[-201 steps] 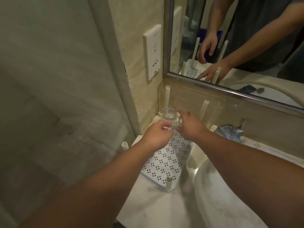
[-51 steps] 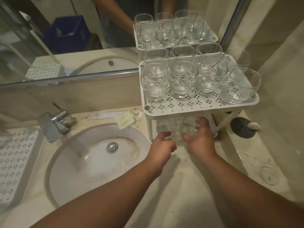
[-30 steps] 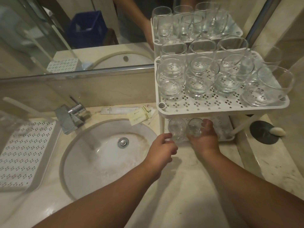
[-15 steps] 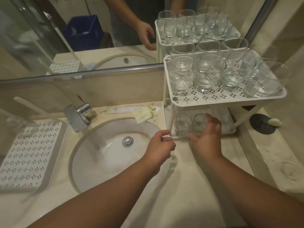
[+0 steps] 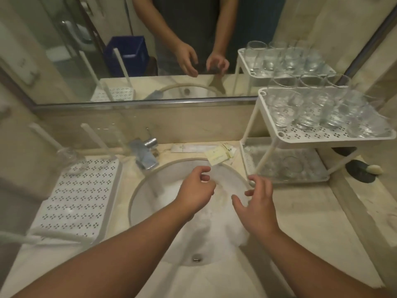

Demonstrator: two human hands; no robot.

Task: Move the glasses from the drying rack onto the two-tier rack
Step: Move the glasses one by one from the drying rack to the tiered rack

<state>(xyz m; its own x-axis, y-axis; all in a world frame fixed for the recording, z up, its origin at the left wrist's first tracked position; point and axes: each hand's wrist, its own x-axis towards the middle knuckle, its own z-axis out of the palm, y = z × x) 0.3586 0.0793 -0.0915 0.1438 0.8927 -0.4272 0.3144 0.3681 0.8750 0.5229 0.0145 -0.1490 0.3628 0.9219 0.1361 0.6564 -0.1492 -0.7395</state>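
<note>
While both hands (image 5: 196, 191) (image 5: 256, 203) are hanging loose and empty, reaching left for the last glass (image 5: 68, 155) on the drying rack (image 5: 79, 198) is looking wise.

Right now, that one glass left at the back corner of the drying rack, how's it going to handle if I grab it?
The glass looks like clear, smooth glassware, so it is probably slick, more so if wet. It is likely fragile: a knock against the rack's white posts beside it could chip it. It seems short and wide, so it probably won't tip easily.

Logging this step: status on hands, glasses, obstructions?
Both hands empty, over sink. One glass on drying rack. Path unobstructed.
</note>
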